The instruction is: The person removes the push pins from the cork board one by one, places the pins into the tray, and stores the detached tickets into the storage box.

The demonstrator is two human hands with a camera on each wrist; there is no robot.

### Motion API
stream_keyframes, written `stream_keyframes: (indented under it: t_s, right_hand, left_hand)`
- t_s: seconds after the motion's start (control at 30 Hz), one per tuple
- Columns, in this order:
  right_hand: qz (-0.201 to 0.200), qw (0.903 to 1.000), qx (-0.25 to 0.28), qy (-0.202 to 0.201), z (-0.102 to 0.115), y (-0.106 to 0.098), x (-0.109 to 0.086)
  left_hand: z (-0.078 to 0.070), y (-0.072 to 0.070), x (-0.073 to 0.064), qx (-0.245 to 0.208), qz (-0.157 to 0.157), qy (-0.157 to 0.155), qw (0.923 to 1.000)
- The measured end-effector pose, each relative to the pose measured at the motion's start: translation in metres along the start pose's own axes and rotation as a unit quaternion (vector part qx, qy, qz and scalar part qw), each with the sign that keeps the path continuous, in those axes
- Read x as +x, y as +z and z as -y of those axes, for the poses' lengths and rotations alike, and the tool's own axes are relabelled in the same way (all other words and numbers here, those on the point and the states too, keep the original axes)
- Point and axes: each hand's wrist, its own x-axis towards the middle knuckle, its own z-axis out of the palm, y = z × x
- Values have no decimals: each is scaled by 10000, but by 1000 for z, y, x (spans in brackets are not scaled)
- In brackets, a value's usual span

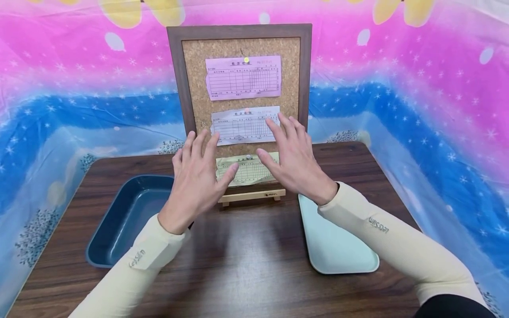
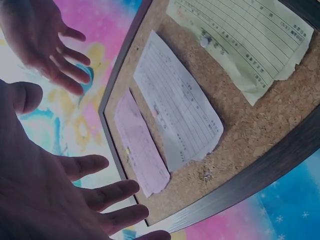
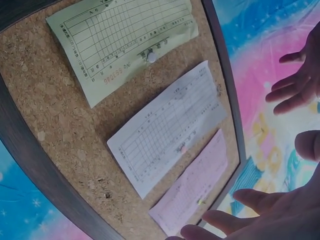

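Observation:
A framed cork board leans upright on a small wooden easel. Three receipt slips are pinned down its middle: a pink slip with a yellow pushpin on top, a white slip with a pink pushpin, and a green slip with a white pushpin at the bottom. My left hand is raised before the board's lower left, fingers spread and holding nothing. On the other side my right hand, likewise spread and bare, overlaps the white and green slips in the head view.
On the left of the dark wood table lies a deep blue tray, partly behind the left forearm. A shallow pale mint tray is at the right, under the right forearm. A colourful patterned cloth surrounds the table.

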Motion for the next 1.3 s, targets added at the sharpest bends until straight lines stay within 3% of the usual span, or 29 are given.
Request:
stream_keyframes:
  t_s: [1.03, 1.3]
  right_hand:
    - [-8, 9998, 125, 182, -5, 3, 10]
    - [-9, 9995, 226, 225, -6, 3, 12]
  left_hand:
    - [7, 1, 10, -233, -311, -97, 9992]
    - [12, 1, 14, -508, -524, -234, 9971]
